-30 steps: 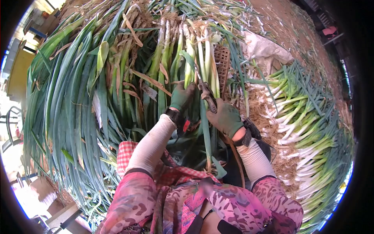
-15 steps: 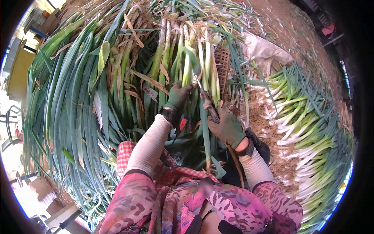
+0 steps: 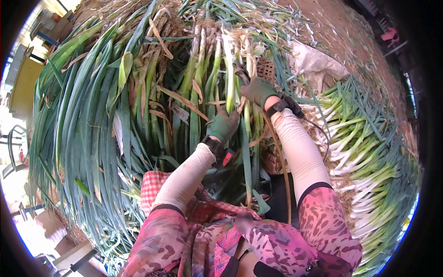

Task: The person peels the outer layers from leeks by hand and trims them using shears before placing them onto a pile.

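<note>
My left hand [image 3: 224,126], in a green glove, is closed round the lower part of a green onion [image 3: 229,76], whose white stem points away from me. Beside its stem, my right hand [image 3: 259,92], also gloved, grips a dark tool [image 3: 242,74] with a brown hose [image 3: 280,159] running back towards my body. The tool's tip is near the upper stem and is hard to make out. Uncleaned onions with dry leaves and roots lie on both sides of my left hand.
A large heap of long green leaves [image 3: 87,124] fills the left. Onions with white stems [image 3: 353,152] lie in a row on the right. A brown perforated crate [image 3: 265,69] and a pale sack [image 3: 316,62] are beyond my right hand.
My right hand has moved up and away from me with the tool, to the upper stem. My left hand has shifted slightly right and nearer to me. The held onion's white stem now shows more.
</note>
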Demonstrator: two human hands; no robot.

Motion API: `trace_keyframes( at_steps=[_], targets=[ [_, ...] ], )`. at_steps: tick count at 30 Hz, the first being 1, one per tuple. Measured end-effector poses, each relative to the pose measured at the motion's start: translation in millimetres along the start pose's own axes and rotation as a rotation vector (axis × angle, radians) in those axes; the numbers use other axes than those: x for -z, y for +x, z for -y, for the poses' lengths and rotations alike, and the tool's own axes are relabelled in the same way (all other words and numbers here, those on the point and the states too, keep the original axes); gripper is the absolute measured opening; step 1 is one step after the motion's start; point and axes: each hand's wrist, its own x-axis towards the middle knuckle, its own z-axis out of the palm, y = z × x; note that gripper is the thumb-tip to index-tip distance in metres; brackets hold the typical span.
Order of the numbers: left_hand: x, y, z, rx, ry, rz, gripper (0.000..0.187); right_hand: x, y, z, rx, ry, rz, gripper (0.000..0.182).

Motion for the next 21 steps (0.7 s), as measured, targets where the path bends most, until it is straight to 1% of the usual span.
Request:
trace_keyframes(
  at_steps=[2,5,8,11,14,15,16,17,18,19,20,21],
  targets=[
    [2,-5,-8,-0.034,-0.074,0.008,0.053,2,7,1,-0.002,0.0,0.003,0.049],
    [-4,-1,2,-0.094,-0.099,-0.018,0.055,1,8,4,0.056,-0.059,-0.018,0.049],
    [4,-5,-8,-0.05,-0.017,-0.006,0.054,7,14,10,0.004,-0.042,0.032,0.049],
    [19,-2,-11,-0.09,0.14,-0.044,0.055,1,-2,11,0.023,-0.061,0.034,0.049],
    [39,16,5,-0.07,0.102,-0.017,0.052,-1,-35,7,-0.021,-0.013,0.053,0.049],
    [35,24,16,-0.154,0.21,-0.164,0.05,-2,-43,5,-0.036,-0.002,0.053,0.05],
    [28,32,31,-0.238,0.317,-0.309,0.048,-9,-43,-4,-0.062,-0.046,0.129,0.05],
    [23,37,40,-0.322,0.422,-0.45,0.046,-19,-47,-16,-0.069,-0.025,0.118,0.05],
    [31,32,19,-0.113,0.333,-0.345,0.043,-28,-53,-26,-0.074,-0.007,0.106,0.05],
    [36,39,21,-0.062,0.285,-0.296,0.04,-35,-58,-34,-0.075,0.009,0.094,0.05],
    [44,49,27,-0.009,0.236,-0.247,0.038,-30,-68,-34,-0.069,0.051,0.141,0.048],
    [48,53,28,0.042,0.188,-0.197,0.036,-25,-78,-31,-0.036,0.073,0.134,0.048]
  ],
)
